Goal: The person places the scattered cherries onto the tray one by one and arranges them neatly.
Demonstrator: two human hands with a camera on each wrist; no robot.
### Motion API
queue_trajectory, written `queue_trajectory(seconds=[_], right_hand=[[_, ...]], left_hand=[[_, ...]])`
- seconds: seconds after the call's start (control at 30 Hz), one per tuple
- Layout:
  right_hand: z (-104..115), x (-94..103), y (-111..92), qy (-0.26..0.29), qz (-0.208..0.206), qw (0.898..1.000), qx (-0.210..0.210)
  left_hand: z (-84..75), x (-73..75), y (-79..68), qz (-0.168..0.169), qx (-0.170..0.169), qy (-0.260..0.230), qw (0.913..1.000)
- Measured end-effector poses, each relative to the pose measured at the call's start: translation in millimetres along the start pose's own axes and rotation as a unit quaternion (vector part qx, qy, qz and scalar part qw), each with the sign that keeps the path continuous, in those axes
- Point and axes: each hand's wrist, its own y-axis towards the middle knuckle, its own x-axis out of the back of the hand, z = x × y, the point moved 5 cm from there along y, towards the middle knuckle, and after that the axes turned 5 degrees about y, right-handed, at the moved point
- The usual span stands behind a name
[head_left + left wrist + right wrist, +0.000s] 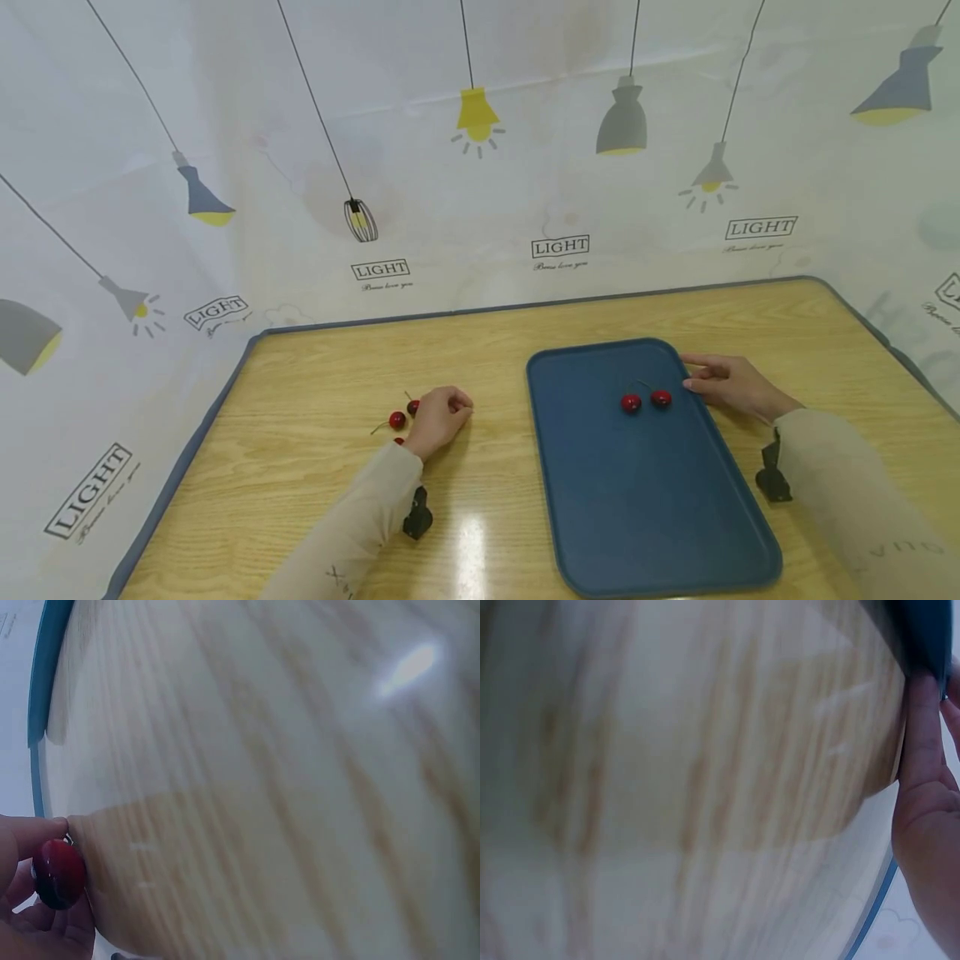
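My left hand (pixel 441 419) is low over the table's left half. In the left wrist view, its thumb and fingertips pinch a dark red cherry (pixel 60 874) by the stem; the hand hides this cherry in the head view. Just left of that hand lie a cherry (pixel 397 420) with its stem out, another cherry (pixel 413 407) partly covered by the hand, and a third cherry (pixel 399 442) mostly behind the wrist. At the blue tray (pixel 660 500), my right hand (pixel 738 387) holds the upper right rim. Two cherries (pixel 631 403) sit side by side on the tray.
The wooden table (pixel 480 492) has a blue-grey edge (pixel 450 314) at the back. Behind it hangs a pale wall cover (pixel 450 192) printed with lamps. A black wrist mount (pixel 418 514) sits on each sleeve.
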Motion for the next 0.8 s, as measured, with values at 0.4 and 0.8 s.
queue_trajectory(seconds=[0.4,0.8], right_hand=[[-2,-1.8,1,0.017,0.007,1.000,-0.007],[-3,-2.0,2,0.027,0.008,1.000,-0.006]], left_hand=[[-2.8,2.9,-1.8,0.001,0.003,-0.008,1.0000],[-17.2,-0.5,-5.4,0.033,-0.006,-0.050,0.9982]])
